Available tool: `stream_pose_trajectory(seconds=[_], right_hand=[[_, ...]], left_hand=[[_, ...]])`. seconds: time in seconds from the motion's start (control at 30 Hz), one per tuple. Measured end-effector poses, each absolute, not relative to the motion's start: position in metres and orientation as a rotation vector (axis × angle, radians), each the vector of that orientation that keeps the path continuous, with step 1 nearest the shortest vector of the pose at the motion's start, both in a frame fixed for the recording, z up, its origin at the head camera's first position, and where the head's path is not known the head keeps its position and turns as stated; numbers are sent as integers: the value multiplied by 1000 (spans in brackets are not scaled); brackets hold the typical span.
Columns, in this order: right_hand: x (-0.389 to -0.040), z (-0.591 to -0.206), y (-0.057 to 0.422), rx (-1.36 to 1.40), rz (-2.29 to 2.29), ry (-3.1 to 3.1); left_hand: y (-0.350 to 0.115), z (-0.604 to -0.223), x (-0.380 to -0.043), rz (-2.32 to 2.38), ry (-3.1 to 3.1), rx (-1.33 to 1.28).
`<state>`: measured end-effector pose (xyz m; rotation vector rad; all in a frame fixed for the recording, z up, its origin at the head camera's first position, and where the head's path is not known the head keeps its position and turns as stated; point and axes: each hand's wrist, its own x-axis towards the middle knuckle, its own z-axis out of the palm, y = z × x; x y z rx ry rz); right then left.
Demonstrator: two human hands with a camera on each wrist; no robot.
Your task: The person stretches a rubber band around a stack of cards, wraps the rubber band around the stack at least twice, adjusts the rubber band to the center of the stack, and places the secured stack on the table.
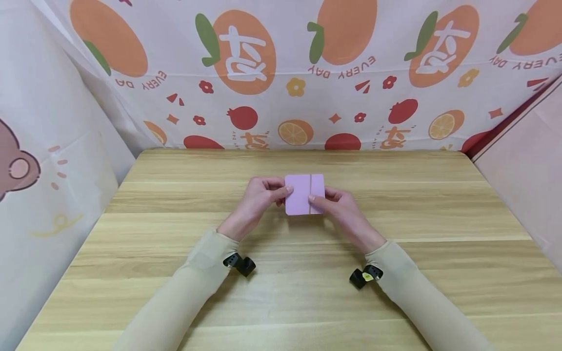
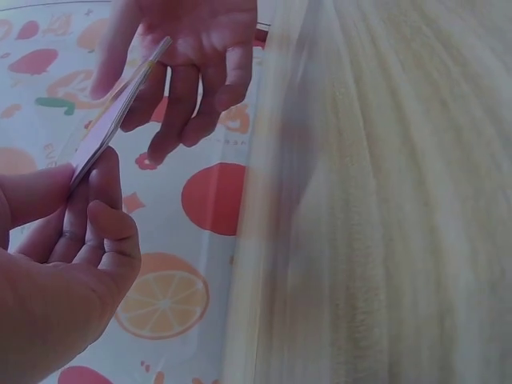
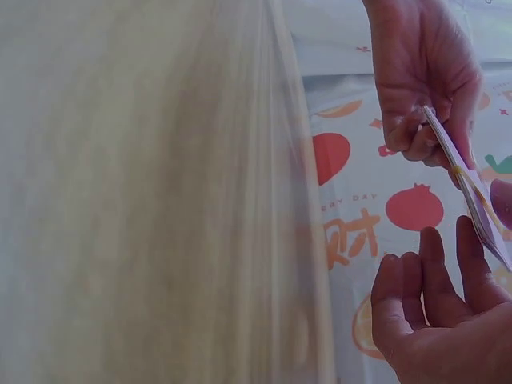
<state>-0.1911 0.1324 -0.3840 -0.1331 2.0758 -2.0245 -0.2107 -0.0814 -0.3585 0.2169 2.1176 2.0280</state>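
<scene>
A small square pink stack of paper (image 1: 298, 187) is held up over the table, with a thin tan elastic band (image 1: 310, 182) running around it right of its middle. My left hand (image 1: 258, 199) pinches the left edge between thumb and fingers. On the other side my right hand (image 1: 347, 213) holds the lower right part, its thumb at the band and its fingers behind. Seen nearly edge-on in the left wrist view, the stack (image 2: 112, 120) shows several thin layers. The right wrist view also shows the band (image 3: 458, 171) at its edge.
The wooden table (image 1: 281, 292) spreads out under both forearms. A fruit-print curtain (image 1: 272, 107) hangs behind its far edge, and pale cloths hang at the left and right. A small black camera is strapped to each wrist.
</scene>
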Motion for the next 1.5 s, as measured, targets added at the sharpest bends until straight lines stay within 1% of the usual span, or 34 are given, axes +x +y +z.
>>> stream_pose_trajectory(seconds=[0.33,0.8,1.2,1.5], right_hand=[[-196,-381,142,-137,-2076,2104],[-203,-375,152,-155,-2104,2181],[-204,-375,151,-190,-1957,2283],[-205,-373,150,-157,-1967,2257]], left_hand=[[-76,-364,-211,1978,2103,302],[-70,-368,-210,1933,2090,329],[-62,-369,-205,1808,2160,439],[-67,-370,-212,1905,2100,347]])
